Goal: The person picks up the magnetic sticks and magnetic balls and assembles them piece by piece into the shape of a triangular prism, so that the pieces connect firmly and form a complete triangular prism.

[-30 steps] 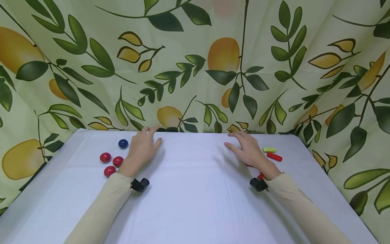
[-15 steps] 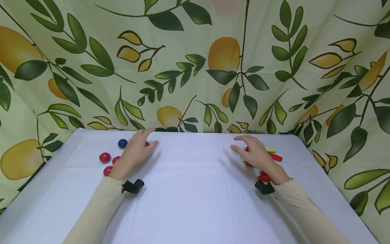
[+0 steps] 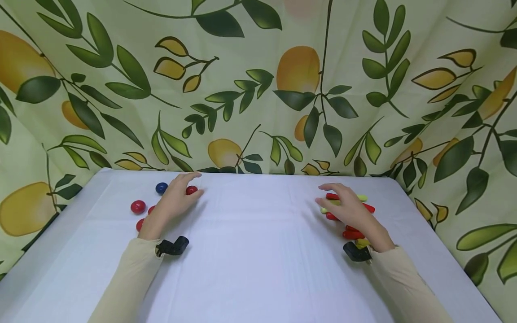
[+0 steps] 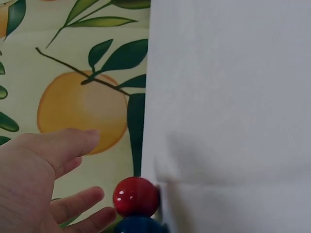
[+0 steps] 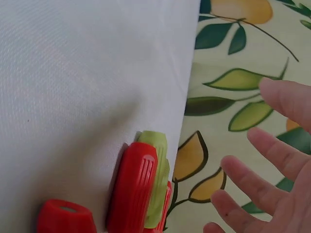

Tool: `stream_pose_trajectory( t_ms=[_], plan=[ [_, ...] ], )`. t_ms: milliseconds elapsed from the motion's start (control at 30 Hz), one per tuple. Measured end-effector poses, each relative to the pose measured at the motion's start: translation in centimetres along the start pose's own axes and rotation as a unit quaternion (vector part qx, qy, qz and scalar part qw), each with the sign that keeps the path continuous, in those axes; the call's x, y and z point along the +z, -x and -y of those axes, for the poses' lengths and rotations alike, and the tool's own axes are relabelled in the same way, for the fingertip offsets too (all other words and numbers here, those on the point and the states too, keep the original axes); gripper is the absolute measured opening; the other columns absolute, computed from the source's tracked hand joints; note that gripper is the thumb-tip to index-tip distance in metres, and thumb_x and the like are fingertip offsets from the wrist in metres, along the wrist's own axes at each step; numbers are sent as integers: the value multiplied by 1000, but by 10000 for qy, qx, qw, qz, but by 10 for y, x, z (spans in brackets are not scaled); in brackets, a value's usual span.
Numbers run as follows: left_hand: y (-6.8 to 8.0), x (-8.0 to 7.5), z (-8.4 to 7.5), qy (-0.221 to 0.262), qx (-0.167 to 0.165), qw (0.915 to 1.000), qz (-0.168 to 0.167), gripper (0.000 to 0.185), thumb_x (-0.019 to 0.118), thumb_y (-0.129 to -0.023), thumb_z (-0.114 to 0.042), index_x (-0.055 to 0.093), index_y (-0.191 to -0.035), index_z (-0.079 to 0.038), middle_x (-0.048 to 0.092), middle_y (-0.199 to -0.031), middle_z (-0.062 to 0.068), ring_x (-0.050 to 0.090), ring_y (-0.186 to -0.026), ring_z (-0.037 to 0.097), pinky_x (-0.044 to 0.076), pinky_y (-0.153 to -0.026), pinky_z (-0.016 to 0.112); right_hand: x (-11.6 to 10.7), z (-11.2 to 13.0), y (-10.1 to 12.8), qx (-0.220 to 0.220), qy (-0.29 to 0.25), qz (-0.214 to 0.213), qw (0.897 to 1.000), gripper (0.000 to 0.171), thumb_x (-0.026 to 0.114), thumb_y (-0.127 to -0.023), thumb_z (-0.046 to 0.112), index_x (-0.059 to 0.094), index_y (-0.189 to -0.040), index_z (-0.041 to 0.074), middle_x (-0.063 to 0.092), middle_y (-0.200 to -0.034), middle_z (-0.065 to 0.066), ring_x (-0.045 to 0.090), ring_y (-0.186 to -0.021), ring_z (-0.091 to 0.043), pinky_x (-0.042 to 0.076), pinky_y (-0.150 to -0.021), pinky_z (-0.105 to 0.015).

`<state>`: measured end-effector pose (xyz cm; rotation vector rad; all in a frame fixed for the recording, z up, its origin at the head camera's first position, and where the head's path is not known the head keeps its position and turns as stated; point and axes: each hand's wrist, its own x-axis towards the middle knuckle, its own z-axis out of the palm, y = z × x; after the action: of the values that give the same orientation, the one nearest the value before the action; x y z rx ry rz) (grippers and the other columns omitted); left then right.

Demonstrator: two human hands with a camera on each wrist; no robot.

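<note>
My left hand (image 3: 173,202) hovers over the left part of the table, fingers loosely bent and holding nothing. A red ball (image 3: 191,190) shows between its thumb and fingers, and a blue ball (image 3: 161,187) lies just left of it. In the left wrist view, the red ball (image 4: 136,196) appears beyond the fingertips with the blue ball (image 4: 141,226) below it. On the right, my right hand (image 3: 353,211) hangs over several short red and yellow-green plastic sticks, gripping none. Ribbed sides mark a red stick (image 5: 132,189) and a yellow-green stick (image 5: 158,179) in the right wrist view.
More red balls, such as the red ball (image 3: 138,207), lie left of the left forearm, partly hidden by it. Beside the right wrist are a red stick (image 3: 353,234) and a yellow piece (image 3: 362,243). A patterned curtain (image 3: 242,112) hangs behind the white table (image 3: 250,251).
Both hands have moved apart: the left one leftward, the right one rightward and a little nearer. The red ball by the left thumb and more sticks by the right hand have come into sight.
</note>
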<state>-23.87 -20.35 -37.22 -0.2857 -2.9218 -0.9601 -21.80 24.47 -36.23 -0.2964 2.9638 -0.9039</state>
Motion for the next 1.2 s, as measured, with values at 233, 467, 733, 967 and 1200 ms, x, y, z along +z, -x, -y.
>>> stream_pose_trajectory(
  t_ms=[233, 467, 733, 967, 1200],
  plan=[
    [0, 8, 2, -122, -191, 9997, 17, 54, 63, -96, -21, 46, -145, -8, 41, -148, 27, 37, -136, 47, 37, -110, 61, 2, -8, 8, 140, -65, -43, 9999, 54, 66, -94, 36, 54, -137, 6, 49, -144, -23, 41, -136, -44, 37, -106, -66],
    [4, 3, 1, -173, -368, 9991, 139, 54, 63, -96, -18, 45, -145, -7, 39, -148, 26, 37, -136, 45, 40, -107, 60, 3, -13, 17, -30, 34, 56, 10000, 44, 70, -92, 27, 61, -129, 3, 56, -133, -25, 49, -126, -42, 40, -105, -63],
    [8, 4, 6, -356, -292, 9987, 202, 51, 64, -95, -15, 49, -141, -2, 45, -142, 29, 43, -131, 45, 40, -107, 60, 1, -15, 21, -93, 319, 220, 9992, 34, 74, -88, 19, 66, -117, 3, 62, -118, -19, 57, -110, -37, 50, -94, -57],
    [9, 4, 12, -466, -312, 9982, 217, 50, 66, -93, -10, 51, -140, -1, 47, -140, 30, 46, -129, 46, 41, -106, 60, -1, -21, 20, -72, 275, 366, 9989, 26, 77, -85, 12, 69, -109, 4, 65, -111, -15, 57, -98, -29, 53, -85, -44],
    [7, 6, 15, -698, -208, 9972, 139, 46, 67, -92, -10, 54, -136, -3, 53, -134, 28, 51, -124, 44, 42, -105, 60, 1, -28, 19, 89, 358, 560, 9978, 32, 78, -84, 12, 67, -112, 2, 65, -106, -14, 55, -94, -25, 54, -78, -37]
  ],
)
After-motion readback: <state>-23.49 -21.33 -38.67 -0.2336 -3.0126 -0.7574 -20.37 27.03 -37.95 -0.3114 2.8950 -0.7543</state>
